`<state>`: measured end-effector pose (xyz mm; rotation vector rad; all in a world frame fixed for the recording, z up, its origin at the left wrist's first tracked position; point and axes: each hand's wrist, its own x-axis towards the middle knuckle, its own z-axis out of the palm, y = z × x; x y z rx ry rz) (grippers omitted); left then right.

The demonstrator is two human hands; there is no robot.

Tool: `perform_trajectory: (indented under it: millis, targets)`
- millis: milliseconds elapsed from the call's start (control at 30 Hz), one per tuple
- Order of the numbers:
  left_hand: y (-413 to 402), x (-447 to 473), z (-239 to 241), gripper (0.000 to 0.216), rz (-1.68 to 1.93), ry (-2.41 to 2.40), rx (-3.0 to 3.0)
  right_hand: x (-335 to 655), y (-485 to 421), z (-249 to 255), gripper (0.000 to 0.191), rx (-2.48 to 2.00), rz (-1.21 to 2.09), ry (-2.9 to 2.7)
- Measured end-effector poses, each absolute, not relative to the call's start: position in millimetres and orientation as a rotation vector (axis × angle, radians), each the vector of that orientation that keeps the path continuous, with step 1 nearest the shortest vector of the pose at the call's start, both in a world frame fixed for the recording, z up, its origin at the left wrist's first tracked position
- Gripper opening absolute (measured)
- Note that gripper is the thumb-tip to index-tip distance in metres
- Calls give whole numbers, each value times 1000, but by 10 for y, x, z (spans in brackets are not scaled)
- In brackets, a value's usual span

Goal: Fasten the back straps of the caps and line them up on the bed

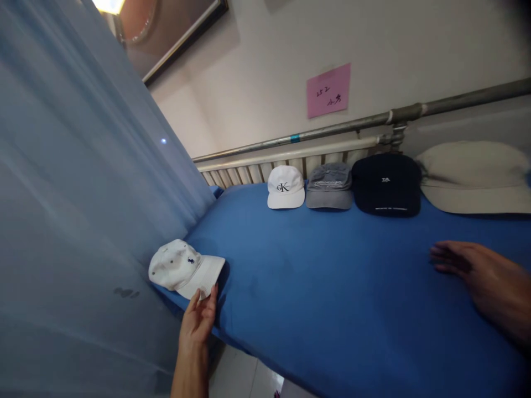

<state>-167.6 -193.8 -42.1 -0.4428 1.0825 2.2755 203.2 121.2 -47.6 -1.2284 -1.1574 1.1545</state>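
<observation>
Four caps sit in a row along the far edge of the bed (323,287): logo cap (285,187), grey cap (329,186), dark cap (386,185), beige cap (475,177). That much looks done. The white cap (182,268) lies apart at the near left corner. The left hand (199,320), fingers loosely together and pinching nothing, touches its brim from the near side. The right hand (481,273) rests flat and slightly spread on the sheet, well apart to the right.

A blue-sheeted bed (332,298) filled the lower right, backed by a pale wall (269,66) with a pink note (328,90), a metal pipe (456,103) and a cream radiator (253,172), while a blue curtain (74,193) covered the left.
</observation>
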Motion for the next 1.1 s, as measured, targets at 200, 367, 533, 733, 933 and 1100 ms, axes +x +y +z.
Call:
perform_trajectory:
  millis: [200, 367, 533, 733, 933, 1100]
  targets:
    - [-1750, -1219, -376, 37, 1982, 1062, -418, 1978, 1119, -307, 8, -1306, 1302, -996]
    - [-903, -1000, -307, 28, 1846, 1081, -226, 2041, 1189, -420, 14, -1257, 1274, -1089]
    - [198, -1135, -373, 29, 1796, 1093, -187, 2086, 1210, -425, 20, -1271, 1293, -1115]
    - [1189, -1431, -510, 33, 1836, 1069, -186, 2098, 1233, -386, 29, -1340, 1263, -1285]
    - [1789, -1689, -505, 27, 1917, 1075, -186, 2093, 1272, -380, 35, -1390, 1272, -1392]
    - [1745, -1684, -561, 24, 1974, 1055, -120, 2079, 1235, -302, 34, -1403, 1283, -1420]
